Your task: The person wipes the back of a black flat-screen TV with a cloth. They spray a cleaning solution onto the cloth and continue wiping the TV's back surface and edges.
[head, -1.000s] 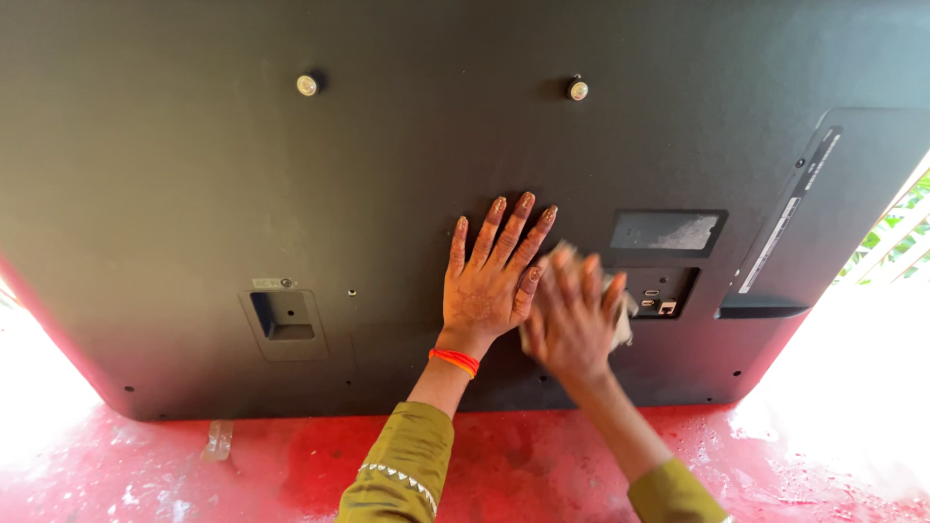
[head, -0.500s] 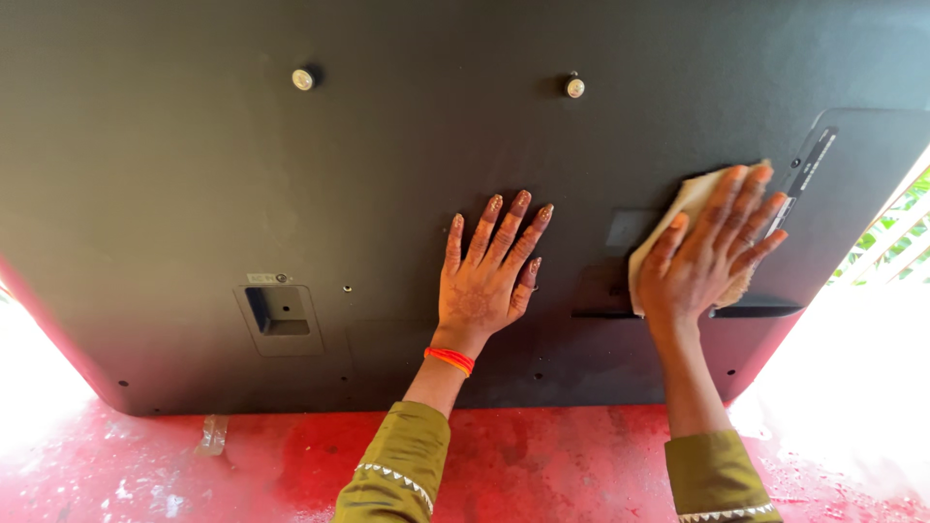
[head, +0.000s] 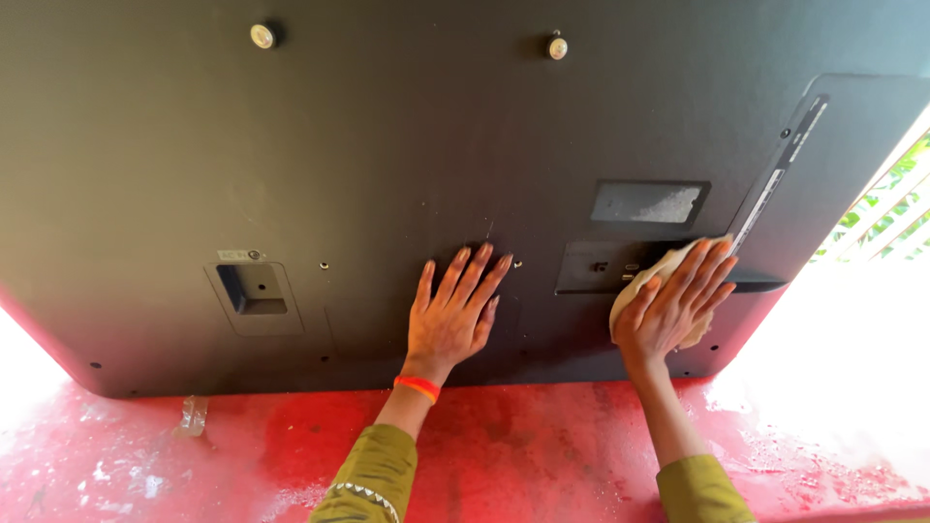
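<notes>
Matte black plastic fills the head view: the back panel of a large flat television (head: 387, 155), lying face down on a red painted floor (head: 542, 446). The left hand (head: 450, 315) lies flat on the panel near its lower middle, fingers spread and pressing, gripping nothing; an orange band sits at the wrist. The right hand (head: 673, 302) presses a pale cloth (head: 630, 291) against the panel just beside the recessed port bay (head: 605, 266), fingers spread over the cloth and holding it down by pressure, not by a pinch. Above it lies a rectangular recess (head: 647, 202); two brass-coloured mounting studs (head: 263, 36) stand near the top edge, and a socket recess (head: 250, 289) sits at lower left.

The step in hand looks like wiping the panel's lower right area, with the left hand bracing. The next stroke probably calls for light, even pressure, keeping the cloth flat so it does not snag in the open ports or on the raised cover edge at right.

Against half a second ago, the cloth hand has dropped from the upper right, near the long label strip, down to the port bay; the bracing hand has shifted slightly left and lower, and the studs sit higher in the view.
</notes>
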